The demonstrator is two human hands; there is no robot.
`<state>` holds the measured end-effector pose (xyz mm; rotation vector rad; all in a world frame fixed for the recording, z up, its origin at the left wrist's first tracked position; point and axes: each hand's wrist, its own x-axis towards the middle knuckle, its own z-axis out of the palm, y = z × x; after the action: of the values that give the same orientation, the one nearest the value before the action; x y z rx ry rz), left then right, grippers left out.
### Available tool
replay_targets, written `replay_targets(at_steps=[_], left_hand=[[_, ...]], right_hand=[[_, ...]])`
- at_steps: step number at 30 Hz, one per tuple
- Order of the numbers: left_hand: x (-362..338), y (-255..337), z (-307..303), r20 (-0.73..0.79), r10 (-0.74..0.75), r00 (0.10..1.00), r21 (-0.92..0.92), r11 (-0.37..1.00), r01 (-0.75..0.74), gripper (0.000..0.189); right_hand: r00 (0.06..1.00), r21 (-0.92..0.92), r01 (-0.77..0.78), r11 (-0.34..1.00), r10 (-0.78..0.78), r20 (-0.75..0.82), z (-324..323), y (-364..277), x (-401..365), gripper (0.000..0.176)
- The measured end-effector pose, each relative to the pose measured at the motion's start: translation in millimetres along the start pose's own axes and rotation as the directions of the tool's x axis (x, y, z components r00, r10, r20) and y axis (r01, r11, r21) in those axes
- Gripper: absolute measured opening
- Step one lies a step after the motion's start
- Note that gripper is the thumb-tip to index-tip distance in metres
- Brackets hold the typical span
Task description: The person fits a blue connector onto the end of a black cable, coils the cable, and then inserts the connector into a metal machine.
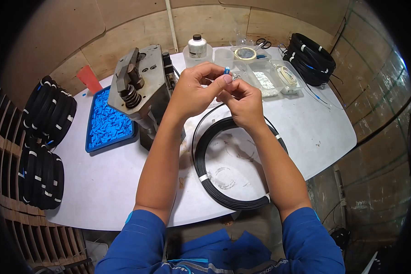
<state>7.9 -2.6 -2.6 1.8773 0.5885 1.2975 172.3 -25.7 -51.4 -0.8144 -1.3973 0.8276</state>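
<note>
My left hand [198,86] is closed, its thumb and fingers pinching a small blue plastic connector [226,71]. Close beside it, my right hand [244,101] has its fingertips pressed together near the connector; whatever they grip is hidden. Below both hands a coil of black cable [210,185] lies on the white table, bound with white tape bands. One loose turn of the cable rises from the coil and passes behind my right hand.
A metal press [144,77] stands left of my hands, beside a blue tray [108,147] of small blue parts. More black coils [41,176] lie at left and another coil [308,59] at back right. A bottle [197,46], tape roll [245,54] and scissors [263,44] are behind.
</note>
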Motion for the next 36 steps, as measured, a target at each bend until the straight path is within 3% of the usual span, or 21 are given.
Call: replay_targets(at_steps=[2,8,15,17,24,30,36], left_hand=[[-2,5,0,0.033,-0.103,0.994,-0.004,0.995,0.103,0.023],[1,-4,0,-0.033,-0.008,0.999,0.001,1.0,0.008,0.026],[0,-2,-3,0.02,-0.083,0.996,0.029,0.996,0.083,0.026],[1,-8,-3,-0.021,0.0,1.0,0.028,1.0,0.0,0.027],[0,-3,-1,-0.007,-0.059,0.998,0.017,0.998,0.059,0.028],[1,-2,0,-0.046,0.007,0.999,-0.002,1.0,-0.007,0.028],[0,-1,-2,0.025,-0.077,0.997,-0.038,0.996,0.078,0.025]], right_hand=[[1.0,0.001,0.023,1.0,-0.023,-0.004,0,3,0,0.019],[1.0,-0.006,-0.029,1.0,0.029,-0.008,0,4,0,0.018],[1.0,0.009,0.009,1.0,-0.009,-0.026,4,4,-1,0.019],[1.0,0.005,0.004,1.0,-0.003,-0.015,3,4,0,0.019],[0.999,-0.002,0.019,1.0,-0.019,-0.027,4,4,-1,0.018],[0.999,0.012,-0.028,1.0,0.028,-0.016,3,1,-1,0.018],[0.999,0.042,0.039,0.998,-0.037,-0.035,6,2,-2,0.018]])
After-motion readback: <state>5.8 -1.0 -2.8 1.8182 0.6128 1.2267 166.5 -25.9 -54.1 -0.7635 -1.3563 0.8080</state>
